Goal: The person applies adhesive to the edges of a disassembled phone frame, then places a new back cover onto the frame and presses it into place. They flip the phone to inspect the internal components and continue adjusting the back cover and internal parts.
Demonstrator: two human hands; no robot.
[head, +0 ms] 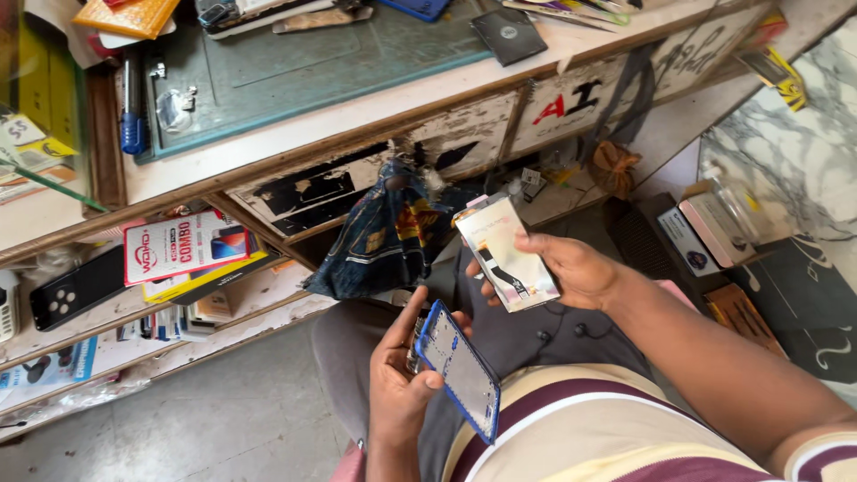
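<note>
My left hand (397, 379) grips a blue phone frame (460, 368) with its bare inner side up, held over my lap. My right hand (571, 268) holds a flat phone screen panel (504, 254) with a dark ribbon cable on its pale back, a little above and to the right of the frame. The two parts are apart. Both hands hover in front of the worn counter.
A worn wooden counter (375, 112) carries a green mat (312, 62), a blue screwdriver (132, 112) and a dark phone (509, 34). A crumpled dark blue cloth (384, 236) hangs at its edge. Boxes and a black phone (76, 290) sit on the lower shelf. Cartons (714, 228) stand at right.
</note>
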